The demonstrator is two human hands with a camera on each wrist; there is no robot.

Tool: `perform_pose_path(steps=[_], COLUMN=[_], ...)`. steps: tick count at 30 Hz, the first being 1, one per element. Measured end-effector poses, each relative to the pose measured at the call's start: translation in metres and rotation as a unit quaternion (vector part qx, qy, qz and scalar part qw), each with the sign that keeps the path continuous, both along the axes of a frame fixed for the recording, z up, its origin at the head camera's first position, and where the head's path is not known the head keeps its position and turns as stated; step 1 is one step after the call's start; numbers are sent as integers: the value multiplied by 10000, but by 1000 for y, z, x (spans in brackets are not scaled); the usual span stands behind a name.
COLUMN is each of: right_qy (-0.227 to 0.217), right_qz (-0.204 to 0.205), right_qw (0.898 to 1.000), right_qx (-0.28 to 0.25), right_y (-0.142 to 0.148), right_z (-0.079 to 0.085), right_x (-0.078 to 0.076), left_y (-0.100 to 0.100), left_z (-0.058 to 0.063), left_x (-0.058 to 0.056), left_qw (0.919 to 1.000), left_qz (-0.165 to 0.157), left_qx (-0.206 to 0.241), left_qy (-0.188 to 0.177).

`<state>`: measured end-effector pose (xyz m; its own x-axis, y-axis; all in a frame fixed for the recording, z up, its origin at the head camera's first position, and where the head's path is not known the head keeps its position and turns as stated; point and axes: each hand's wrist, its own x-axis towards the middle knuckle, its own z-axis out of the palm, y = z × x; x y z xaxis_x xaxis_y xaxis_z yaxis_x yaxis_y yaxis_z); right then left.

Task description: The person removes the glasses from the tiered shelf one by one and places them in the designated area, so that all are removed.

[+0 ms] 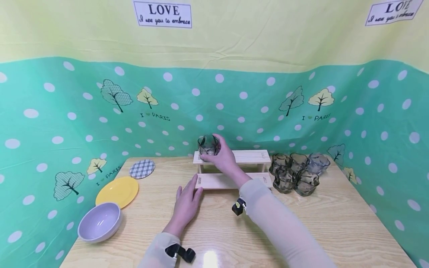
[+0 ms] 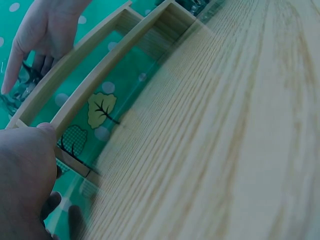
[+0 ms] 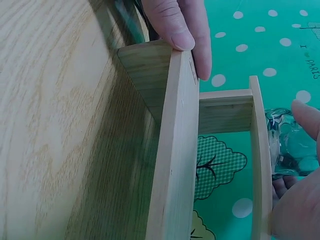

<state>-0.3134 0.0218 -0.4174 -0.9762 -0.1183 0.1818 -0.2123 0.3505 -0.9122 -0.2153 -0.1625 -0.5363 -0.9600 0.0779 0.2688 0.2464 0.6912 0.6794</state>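
Note:
A two-tier wooden rack stands at the middle back of the table. My right hand holds a smoky, wavy-sided glass at the left end of the upper tier; in the right wrist view the glass sits against that tier, between thumb and fingers. Whether its base bears fully on the board I cannot tell. My left hand touches the left end of the lower tier with fairly straight fingers. Seen from the right wrist, its thumb rests on the board's corner.
Several similar glasses cluster right of the rack. On the left lie a checked round coaster, a yellow plate and a lilac bowl. A patterned cloth hangs behind and along both sides of the wooden table.

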Motion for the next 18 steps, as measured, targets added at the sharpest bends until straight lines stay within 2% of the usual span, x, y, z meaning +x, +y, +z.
perform_pose_path(steps=[12, 18], right_qy=[108, 97], right_qz=[-244, -202], right_qw=[9990, 9985], right_qx=[-355, -496], right_y=[3, 4], right_z=[-4, -6], right_x=[0, 4], left_y=[0, 1], left_z=[0, 0], left_x=[-2, -1], left_qw=[10000, 10000], left_qz=[-9, -13], left_qx=[18, 14], left_qy=[-8, 46])
